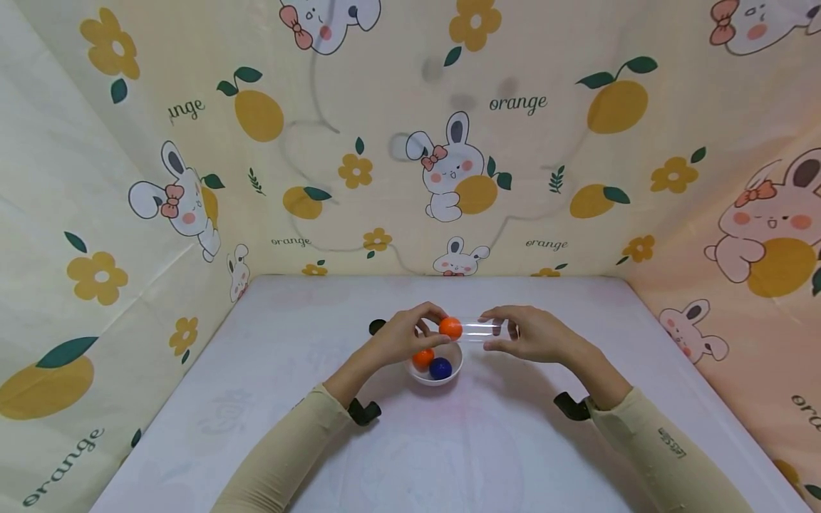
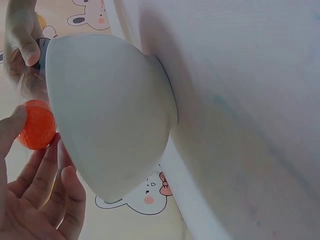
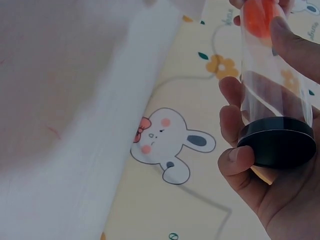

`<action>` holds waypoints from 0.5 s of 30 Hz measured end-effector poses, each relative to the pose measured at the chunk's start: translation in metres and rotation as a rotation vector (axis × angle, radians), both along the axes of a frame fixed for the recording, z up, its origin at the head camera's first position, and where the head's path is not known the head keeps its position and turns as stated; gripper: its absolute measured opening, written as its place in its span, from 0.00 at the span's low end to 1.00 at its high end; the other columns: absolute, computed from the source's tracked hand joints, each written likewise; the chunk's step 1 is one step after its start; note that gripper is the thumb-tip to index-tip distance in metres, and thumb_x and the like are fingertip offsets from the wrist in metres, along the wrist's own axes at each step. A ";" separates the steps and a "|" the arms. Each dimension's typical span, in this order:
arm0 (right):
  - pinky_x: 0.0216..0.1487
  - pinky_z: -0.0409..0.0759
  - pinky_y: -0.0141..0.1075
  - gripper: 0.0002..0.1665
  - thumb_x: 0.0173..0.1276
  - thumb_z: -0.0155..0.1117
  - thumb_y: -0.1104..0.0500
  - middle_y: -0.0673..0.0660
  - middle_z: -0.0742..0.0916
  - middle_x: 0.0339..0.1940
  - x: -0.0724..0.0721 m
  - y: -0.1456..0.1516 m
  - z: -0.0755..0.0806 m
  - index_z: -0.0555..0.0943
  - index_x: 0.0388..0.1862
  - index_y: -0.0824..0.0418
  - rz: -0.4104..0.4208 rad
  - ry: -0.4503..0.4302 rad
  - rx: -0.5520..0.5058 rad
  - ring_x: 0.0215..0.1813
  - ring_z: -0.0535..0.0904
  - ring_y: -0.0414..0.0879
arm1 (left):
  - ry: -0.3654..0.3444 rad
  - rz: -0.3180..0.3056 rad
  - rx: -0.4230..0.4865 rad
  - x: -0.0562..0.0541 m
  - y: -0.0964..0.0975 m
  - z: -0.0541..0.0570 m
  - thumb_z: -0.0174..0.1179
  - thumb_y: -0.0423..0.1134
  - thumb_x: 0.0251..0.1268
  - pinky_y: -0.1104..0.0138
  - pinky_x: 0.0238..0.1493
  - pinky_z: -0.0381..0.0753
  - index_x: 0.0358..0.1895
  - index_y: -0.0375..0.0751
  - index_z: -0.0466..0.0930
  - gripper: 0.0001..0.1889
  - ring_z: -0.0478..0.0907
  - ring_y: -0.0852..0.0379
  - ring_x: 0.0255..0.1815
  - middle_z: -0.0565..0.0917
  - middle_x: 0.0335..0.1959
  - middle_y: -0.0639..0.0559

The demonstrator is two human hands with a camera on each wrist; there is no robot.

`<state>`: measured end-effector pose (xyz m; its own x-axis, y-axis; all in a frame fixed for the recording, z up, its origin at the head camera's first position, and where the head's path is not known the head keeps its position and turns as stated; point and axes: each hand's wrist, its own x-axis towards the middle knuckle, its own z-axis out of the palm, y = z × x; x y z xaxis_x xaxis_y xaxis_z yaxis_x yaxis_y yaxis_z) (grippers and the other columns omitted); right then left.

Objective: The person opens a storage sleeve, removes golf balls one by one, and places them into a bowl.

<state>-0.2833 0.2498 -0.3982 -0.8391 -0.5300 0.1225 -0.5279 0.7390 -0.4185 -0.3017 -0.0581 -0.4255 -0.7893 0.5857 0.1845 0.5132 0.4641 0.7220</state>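
Observation:
My left hand (image 1: 403, 336) pinches an orange ball (image 1: 451, 328) between thumb and fingers, at the left end of a clear tube (image 1: 477, 330). Whether the ball has entered the tube I cannot tell. The tube lies roughly level in my right hand (image 1: 535, 333), whose fingers and thumb curl round it. A black cap (image 3: 277, 142) covers the end nearest the right palm. Below the left hand stands a white bowl (image 1: 436, 382), with another orange ball (image 1: 422, 358) and a dark blue ball (image 1: 440, 368) inside. The left wrist view shows the bowl's outside (image 2: 107, 110) only.
A round black object (image 1: 377, 327) sits behind the left hand, partly hidden by it. The white tabletop (image 1: 442, 449) meets a cloth backdrop (image 1: 398, 199) with rabbits and oranges on three sides. Black mounts (image 1: 364, 412) stick out at both wrists.

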 end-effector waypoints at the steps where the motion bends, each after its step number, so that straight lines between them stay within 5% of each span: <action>1: 0.32 0.78 0.37 0.35 0.68 0.78 0.39 0.47 0.88 0.45 0.000 0.000 0.000 0.83 0.70 0.52 0.003 -0.002 0.000 0.35 0.78 0.46 | 0.000 0.001 0.000 0.000 0.000 0.000 0.71 0.50 0.74 0.67 0.52 0.86 0.66 0.51 0.78 0.23 0.83 0.57 0.50 0.86 0.61 0.55; 15: 0.34 0.78 0.36 0.36 0.69 0.77 0.37 0.46 0.88 0.45 -0.002 0.008 -0.003 0.83 0.70 0.52 -0.020 -0.023 -0.005 0.35 0.78 0.42 | -0.020 0.016 -0.039 -0.002 -0.007 -0.001 0.72 0.48 0.74 0.67 0.51 0.85 0.66 0.51 0.78 0.23 0.82 0.57 0.48 0.85 0.60 0.53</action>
<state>-0.2848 0.2582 -0.4014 -0.8523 -0.5122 0.1055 -0.5030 0.7475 -0.4339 -0.3036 -0.0646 -0.4262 -0.8020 0.5792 0.1459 0.4910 0.5003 0.7131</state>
